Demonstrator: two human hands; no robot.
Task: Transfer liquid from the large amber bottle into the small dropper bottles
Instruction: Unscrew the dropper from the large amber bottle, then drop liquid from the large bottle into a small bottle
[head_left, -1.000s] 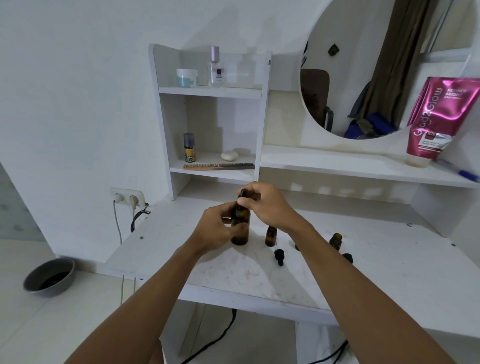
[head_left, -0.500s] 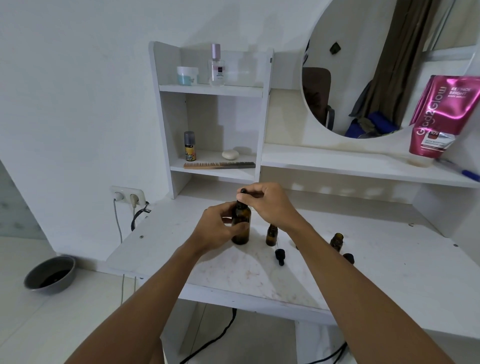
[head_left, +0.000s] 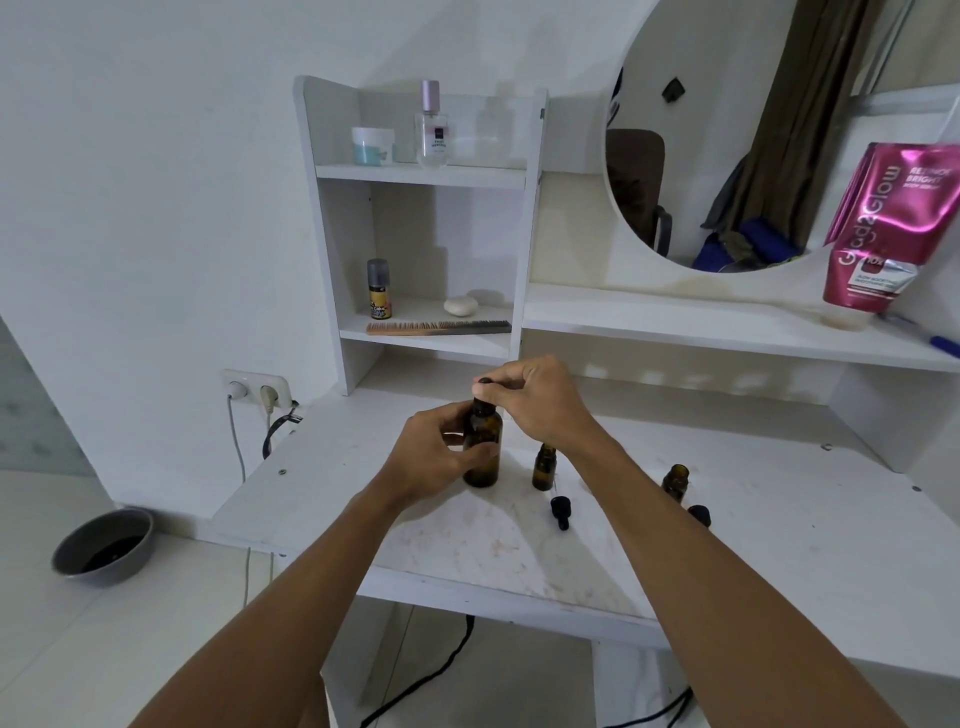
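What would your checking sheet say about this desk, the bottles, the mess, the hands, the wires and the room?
Surface: white desk, stained near the front.
Job's things: large amber bottle upright; left small bottle and right small bottle upright, uncapped; left dropper cap and right dropper cap lie on the desk beside them.
Clutter: comb, spray can and jar on the shelves; pink pouch at right.
Hands: left hand grips the large amber bottle; right hand pinches its black top.
Cables: white cable and black cable at the wall socket.
Surroundings: round mirror; grey bowl on the floor.
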